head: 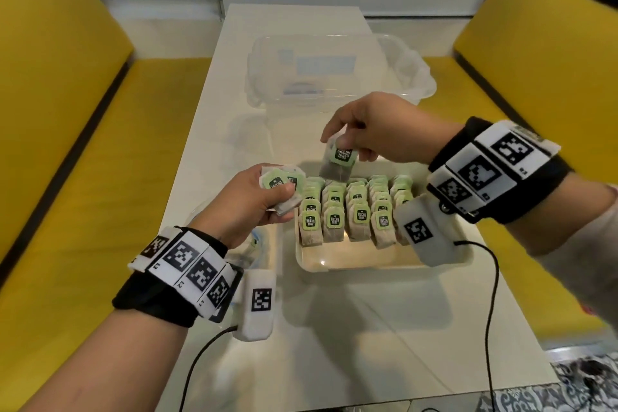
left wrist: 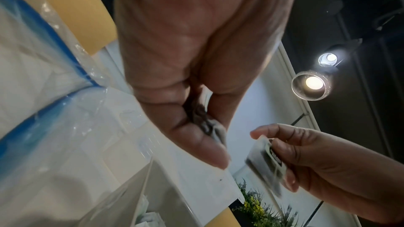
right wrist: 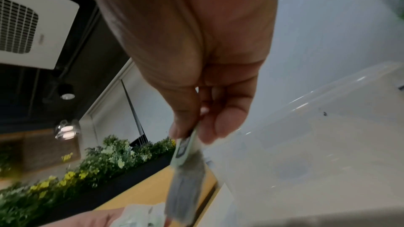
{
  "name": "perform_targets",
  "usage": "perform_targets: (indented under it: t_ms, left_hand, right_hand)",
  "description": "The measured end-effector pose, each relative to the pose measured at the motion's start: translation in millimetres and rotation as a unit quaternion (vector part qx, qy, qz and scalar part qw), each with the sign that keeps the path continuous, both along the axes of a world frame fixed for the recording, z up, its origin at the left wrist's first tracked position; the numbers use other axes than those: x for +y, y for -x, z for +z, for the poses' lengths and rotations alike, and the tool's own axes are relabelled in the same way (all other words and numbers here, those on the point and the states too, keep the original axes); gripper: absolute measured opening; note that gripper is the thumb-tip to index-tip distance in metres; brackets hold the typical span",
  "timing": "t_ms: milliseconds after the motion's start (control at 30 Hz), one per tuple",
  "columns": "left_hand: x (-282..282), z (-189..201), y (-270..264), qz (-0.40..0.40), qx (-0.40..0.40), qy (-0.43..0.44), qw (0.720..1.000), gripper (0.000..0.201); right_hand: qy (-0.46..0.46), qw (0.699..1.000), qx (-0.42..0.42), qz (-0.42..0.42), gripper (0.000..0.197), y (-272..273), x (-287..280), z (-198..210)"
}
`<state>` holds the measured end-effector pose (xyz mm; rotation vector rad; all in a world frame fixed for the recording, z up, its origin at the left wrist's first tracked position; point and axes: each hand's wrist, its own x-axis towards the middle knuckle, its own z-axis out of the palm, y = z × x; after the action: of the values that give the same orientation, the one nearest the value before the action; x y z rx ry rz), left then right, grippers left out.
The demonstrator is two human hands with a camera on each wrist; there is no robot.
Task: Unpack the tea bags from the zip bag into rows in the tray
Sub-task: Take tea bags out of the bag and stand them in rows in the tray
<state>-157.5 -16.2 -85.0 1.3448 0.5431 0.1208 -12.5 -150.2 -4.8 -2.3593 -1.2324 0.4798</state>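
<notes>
Tray (head: pixel 368 265): shallow, pale, glossy plastic, rounded corners, on the white glossy surface (head: pixel 334 328). Rows of tea bags (head: pixel 354 214) stand upright in its far half: soft brownish paper pouches, each with a green tag with a dark logo.

Right hand (head: pixel 378 134) is above the tray's far left edge, palm down, thumb and fingers pinching one tea bag (head: pixel 339 160) by its top; the pouch hangs down, clear of the rows.

Left hand (head: pixel 254 207) is just left of the tray, palm turned up, fingers curled round a small stack of tea bags (head: pixel 282 187), thumb pressed on top.

Zip bag (left wrist: pixel 43 68): clear crinkly film with a blue zip strip, lying on the surface under the left wrist.

Far side: clear lidded plastic box (head: pixel 321 70), rounded corners. Yellow upholstered benches (head: pixel 63 110) on both sides.
</notes>
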Motion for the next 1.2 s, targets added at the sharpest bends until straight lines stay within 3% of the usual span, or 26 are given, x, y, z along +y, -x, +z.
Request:
perform_targets:
  t_ms: [200, 433, 733, 933, 1200]
  left_hand:
    - [3.3, -2.3, 4.9, -0.006, 0.007, -0.008, 1.0, 0.019]
    - [12.2, -10.7, 15.2, 0.022, 0.007, 0.011, 1.0, 0.027]
    - [20.0, -27.3, 27.9, 0.055, 0.01, 0.035, 0.998, 0.018]
    - [22.2, -30.2, 28.4, 0.061, 0.012, 0.043, 0.997, 0.018]
    - [18.6, -29.4, 24.5, 0.061, 0.019, 0.1, 0.993, 0.021]
  right_hand:
    - [0.083, 0.997, -0.008, 0.004, 0.015, -9.6, 10.1, -2.8]
    - [0.176, 0.982, -0.001, 0.063, 0.005, -14.2, 24.5, -31.1]
    - [0.293, 0.945, -0.008, 0.144, 0.013, -9.2, 57.5, -97.5]
    - [0.361, 0.91, -0.054, 0.194, 0.019, -3.3, 73.6, -119.6]
    - [0.372, 0.905, -0.112, 0.173, 0.027, -5.3, 76.1, -122.3]
